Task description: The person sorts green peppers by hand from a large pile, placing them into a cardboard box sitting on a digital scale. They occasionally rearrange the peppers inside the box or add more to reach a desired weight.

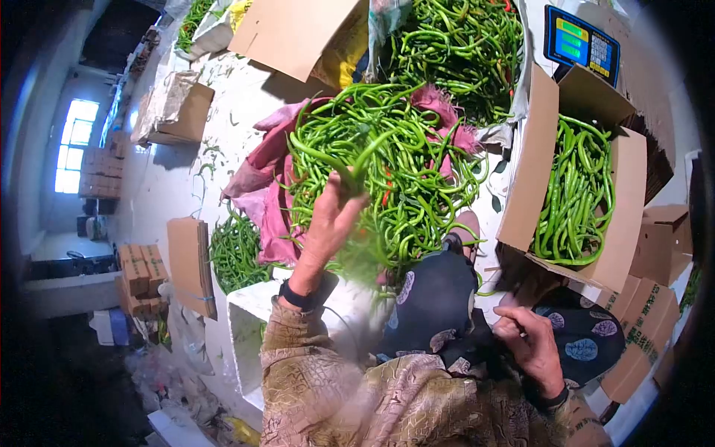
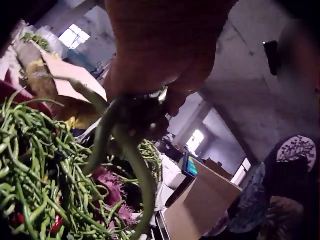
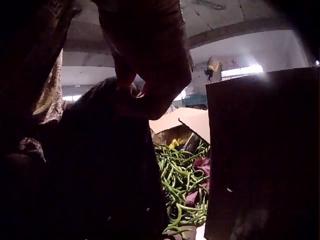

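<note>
My left hand (image 1: 334, 223) grips a few long green peppers (image 1: 316, 153) above a big heap of green peppers (image 1: 417, 216) spread on pink cloth (image 1: 277, 223). In the left wrist view the held peppers (image 2: 141, 182) hang curved from the fingers of the left hand (image 2: 160, 65). The right hand (image 1: 532, 346) is over the right thigh, its fingers bent, and no pepper shows in it. The right wrist view shows that hand (image 3: 150, 75) in dark shadow beside a cardboard flap (image 3: 260, 150). An open carton (image 1: 629, 216) of aligned peppers (image 1: 573, 194) stands to the right.
A digital scale display (image 1: 581, 43) stands at the upper right. Behind the heap is a large sack of peppers (image 1: 462, 52). A white foam box (image 1: 249, 316) is by the left forearm, with flattened cardboard (image 1: 190, 261) farther left. More cartons (image 1: 644, 328) lie at the right.
</note>
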Demonstrator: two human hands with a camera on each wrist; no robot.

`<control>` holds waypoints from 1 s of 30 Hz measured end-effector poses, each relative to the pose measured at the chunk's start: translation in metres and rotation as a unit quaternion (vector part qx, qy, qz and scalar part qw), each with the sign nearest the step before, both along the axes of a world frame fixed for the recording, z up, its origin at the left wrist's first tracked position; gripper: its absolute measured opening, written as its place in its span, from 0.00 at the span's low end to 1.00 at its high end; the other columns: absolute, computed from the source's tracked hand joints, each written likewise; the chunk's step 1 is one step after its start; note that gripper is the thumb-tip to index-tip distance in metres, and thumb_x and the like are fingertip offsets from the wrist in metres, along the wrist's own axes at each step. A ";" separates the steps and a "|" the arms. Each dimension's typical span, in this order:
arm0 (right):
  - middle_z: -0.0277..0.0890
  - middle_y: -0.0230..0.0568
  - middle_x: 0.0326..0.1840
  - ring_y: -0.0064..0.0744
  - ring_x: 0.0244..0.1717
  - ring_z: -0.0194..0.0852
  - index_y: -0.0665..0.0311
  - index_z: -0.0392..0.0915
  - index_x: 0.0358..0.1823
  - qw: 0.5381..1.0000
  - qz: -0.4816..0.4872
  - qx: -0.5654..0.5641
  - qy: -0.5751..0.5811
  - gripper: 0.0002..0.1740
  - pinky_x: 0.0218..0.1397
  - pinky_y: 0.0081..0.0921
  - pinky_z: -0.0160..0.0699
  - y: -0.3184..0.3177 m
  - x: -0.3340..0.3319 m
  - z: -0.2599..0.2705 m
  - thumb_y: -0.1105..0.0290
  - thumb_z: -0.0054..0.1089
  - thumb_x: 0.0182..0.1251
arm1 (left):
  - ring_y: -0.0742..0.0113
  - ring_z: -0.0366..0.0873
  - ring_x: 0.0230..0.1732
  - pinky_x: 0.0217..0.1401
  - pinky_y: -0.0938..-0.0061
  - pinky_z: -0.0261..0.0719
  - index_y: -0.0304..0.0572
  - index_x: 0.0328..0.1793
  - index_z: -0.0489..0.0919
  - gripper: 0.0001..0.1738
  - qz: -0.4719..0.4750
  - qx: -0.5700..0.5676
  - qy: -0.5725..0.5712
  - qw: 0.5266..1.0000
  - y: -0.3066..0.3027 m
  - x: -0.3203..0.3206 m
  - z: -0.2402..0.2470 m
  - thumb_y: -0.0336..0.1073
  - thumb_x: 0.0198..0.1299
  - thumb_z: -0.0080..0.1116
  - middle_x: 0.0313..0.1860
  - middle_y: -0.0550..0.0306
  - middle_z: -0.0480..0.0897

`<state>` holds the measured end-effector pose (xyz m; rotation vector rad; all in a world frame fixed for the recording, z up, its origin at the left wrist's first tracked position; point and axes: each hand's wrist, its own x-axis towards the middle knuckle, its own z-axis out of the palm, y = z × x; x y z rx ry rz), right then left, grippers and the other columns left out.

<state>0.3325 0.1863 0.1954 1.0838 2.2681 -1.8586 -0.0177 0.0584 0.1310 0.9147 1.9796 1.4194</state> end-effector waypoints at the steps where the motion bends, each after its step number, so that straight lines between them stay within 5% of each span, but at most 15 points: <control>1: 0.80 0.42 0.31 0.30 0.33 0.80 0.70 0.79 0.47 1.000 -0.002 0.017 0.017 0.15 0.42 0.24 0.77 -0.002 -0.005 0.005 0.76 0.60 0.58 | 0.74 0.73 0.44 0.51 0.77 0.74 0.34 0.63 0.68 0.20 -0.047 0.006 0.056 0.997 -0.003 -0.002 0.005 0.24 0.64 0.52 0.43 0.61 0.76; 6: 0.81 0.41 0.34 0.28 0.34 0.81 0.68 0.78 0.51 0.995 0.046 0.066 0.060 0.16 0.38 0.20 0.77 -0.008 -0.017 0.005 0.74 0.61 0.60 | 0.70 0.75 0.43 0.49 0.77 0.74 0.37 0.67 0.66 0.24 -0.071 0.032 0.117 0.990 -0.001 0.019 0.038 0.24 0.63 0.53 0.44 0.57 0.75; 8: 0.81 0.42 0.36 0.28 0.35 0.81 0.68 0.78 0.51 0.989 0.049 0.029 0.133 0.16 0.39 0.20 0.77 -0.009 -0.023 0.000 0.73 0.61 0.61 | 0.73 0.74 0.40 0.44 0.77 0.77 0.34 0.65 0.65 0.24 -0.029 0.095 -0.107 0.989 0.002 0.032 0.064 0.24 0.62 0.51 0.42 0.60 0.74; 10: 0.82 0.38 0.40 0.22 0.38 0.78 0.68 0.78 0.51 0.988 -0.019 -0.127 0.090 0.15 0.43 0.21 0.76 -0.011 -0.036 0.007 0.71 0.60 0.65 | 0.73 0.74 0.37 0.37 0.77 0.77 0.35 0.65 0.64 0.25 -0.012 0.100 -0.124 0.987 0.004 0.028 0.087 0.31 0.63 0.56 0.40 0.59 0.74; 13: 0.81 0.35 0.40 0.20 0.42 0.76 0.68 0.79 0.50 0.988 -0.043 -0.090 0.116 0.14 0.48 0.20 0.74 -0.009 -0.054 0.009 0.71 0.59 0.66 | 0.72 0.74 0.31 0.35 0.78 0.74 0.35 0.64 0.64 0.25 -0.009 0.153 -0.218 0.964 0.008 0.029 0.118 0.36 0.64 0.56 0.32 0.58 0.75; 17: 0.79 0.38 0.44 0.21 0.43 0.76 0.69 0.77 0.54 0.975 -0.043 -0.165 0.143 0.17 0.48 0.21 0.75 -0.007 -0.078 0.015 0.71 0.61 0.64 | 0.70 0.75 0.32 0.35 0.77 0.74 0.34 0.66 0.61 0.26 -0.067 0.110 -0.222 0.967 0.008 0.053 0.140 0.30 0.62 0.53 0.37 0.54 0.75; 23: 0.70 0.38 0.59 0.28 0.58 0.70 0.67 0.68 0.63 0.953 0.098 -0.113 0.262 0.28 0.65 0.27 0.68 -0.022 -0.100 0.000 0.73 0.65 0.62 | 0.68 0.76 0.34 0.39 0.73 0.78 0.38 0.63 0.62 0.23 -0.071 0.109 -0.379 0.916 0.027 0.103 0.137 0.31 0.64 0.55 0.38 0.54 0.75; 25: 0.65 0.38 0.66 0.28 0.68 0.61 0.67 0.58 0.71 0.879 0.091 -0.318 0.344 0.36 0.73 0.29 0.57 -0.023 -0.096 -0.003 0.72 0.64 0.63 | 0.69 0.76 0.35 0.40 0.73 0.80 0.39 0.62 0.64 0.22 -0.045 0.131 -0.417 0.898 0.034 0.111 0.136 0.32 0.64 0.55 0.39 0.56 0.76; 28: 0.61 0.38 0.69 0.29 0.72 0.56 0.68 0.51 0.74 0.841 0.060 -0.401 0.358 0.40 0.76 0.29 0.51 -0.008 -0.075 -0.003 0.70 0.61 0.64 | 0.70 0.76 0.36 0.41 0.74 0.80 0.39 0.62 0.65 0.22 -0.064 0.162 -0.426 0.888 0.036 0.120 0.114 0.31 0.64 0.55 0.40 0.56 0.76; 30: 0.63 0.40 0.67 0.31 0.71 0.58 0.69 0.53 0.72 0.837 -0.028 -0.411 0.361 0.37 0.75 0.30 0.52 -0.004 -0.062 0.002 0.68 0.60 0.65 | 0.70 0.78 0.41 0.46 0.75 0.79 0.38 0.63 0.66 0.22 -0.056 0.082 -0.371 0.923 0.041 0.138 0.110 0.31 0.65 0.56 0.42 0.57 0.78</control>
